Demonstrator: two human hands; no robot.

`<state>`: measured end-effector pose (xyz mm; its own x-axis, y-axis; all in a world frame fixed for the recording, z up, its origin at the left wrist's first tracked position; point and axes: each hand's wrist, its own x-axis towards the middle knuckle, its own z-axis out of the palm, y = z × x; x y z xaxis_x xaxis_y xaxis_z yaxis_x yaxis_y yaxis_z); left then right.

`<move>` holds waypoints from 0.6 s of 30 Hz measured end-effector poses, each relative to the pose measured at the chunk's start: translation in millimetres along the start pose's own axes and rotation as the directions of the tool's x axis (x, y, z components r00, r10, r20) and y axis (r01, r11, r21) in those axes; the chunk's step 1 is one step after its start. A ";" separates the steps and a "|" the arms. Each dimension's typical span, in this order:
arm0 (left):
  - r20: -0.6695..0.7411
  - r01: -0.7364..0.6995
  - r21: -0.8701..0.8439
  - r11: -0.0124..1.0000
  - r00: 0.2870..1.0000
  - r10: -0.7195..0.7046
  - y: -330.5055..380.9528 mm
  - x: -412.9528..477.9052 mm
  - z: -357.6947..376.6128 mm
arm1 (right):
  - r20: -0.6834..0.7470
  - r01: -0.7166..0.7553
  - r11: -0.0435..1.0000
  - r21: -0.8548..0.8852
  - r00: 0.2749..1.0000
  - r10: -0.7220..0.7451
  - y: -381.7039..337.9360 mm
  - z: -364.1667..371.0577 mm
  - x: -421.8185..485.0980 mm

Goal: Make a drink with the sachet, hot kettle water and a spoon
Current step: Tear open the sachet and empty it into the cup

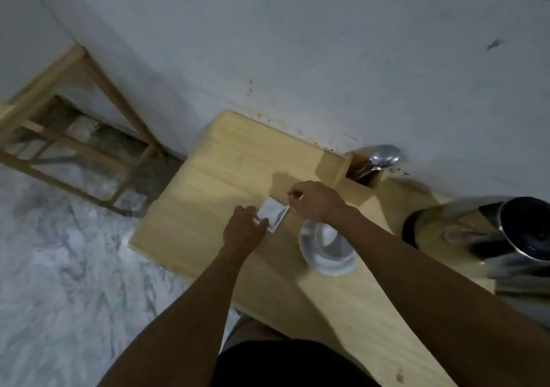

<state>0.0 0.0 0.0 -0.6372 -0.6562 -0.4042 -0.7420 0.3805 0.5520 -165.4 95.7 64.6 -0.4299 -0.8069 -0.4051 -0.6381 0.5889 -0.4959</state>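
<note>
A small silvery sachet [272,216] hangs just above the wooden table [208,184]. My left hand [242,232] pinches its lower left edge. My right hand [315,200] pinches its upper right corner, fingers closed. A clear glass cup [327,251] stands on the table right below my right wrist, partly hidden by the forearm. A metal spoon [382,156] sticks out of a wooden holder [351,178] at the back against the wall. The steel kettle [488,232] with a dark lid stands at the right edge of view.
The table stands against a grey wall [297,44]. A wooden stool or frame [74,136] stands on the marble floor [59,267] to the left. My dark shorts show at the bottom, close to the table's near edge.
</note>
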 end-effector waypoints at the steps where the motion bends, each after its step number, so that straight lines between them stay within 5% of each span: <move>1: -0.023 0.017 0.021 1.000 1.000 -0.017 -0.2 5.4 1.3 | 0.012 -0.032 0.999 -0.032 0.999 0.033 -2.3 3.7 9.6; 13: -0.145 -0.019 0.119 0.993 0.989 0.036 -5.0 16.0 9.7 | 0.067 -0.204 0.979 -0.006 0.977 0.204 -19.4 48.8 57.5; 18: -0.136 -0.028 -0.071 0.997 0.991 0.018 -6.0 13.8 1.1 | 0.093 -0.221 0.969 0.111 0.973 0.211 -13.9 40.1 47.4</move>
<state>-4.6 -10.6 -9.7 -0.6160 -0.7318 -0.2915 -0.7074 0.3511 0.6134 -151.3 51.1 21.5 -0.4933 -0.6565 -0.5707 -0.4528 0.7539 -0.4760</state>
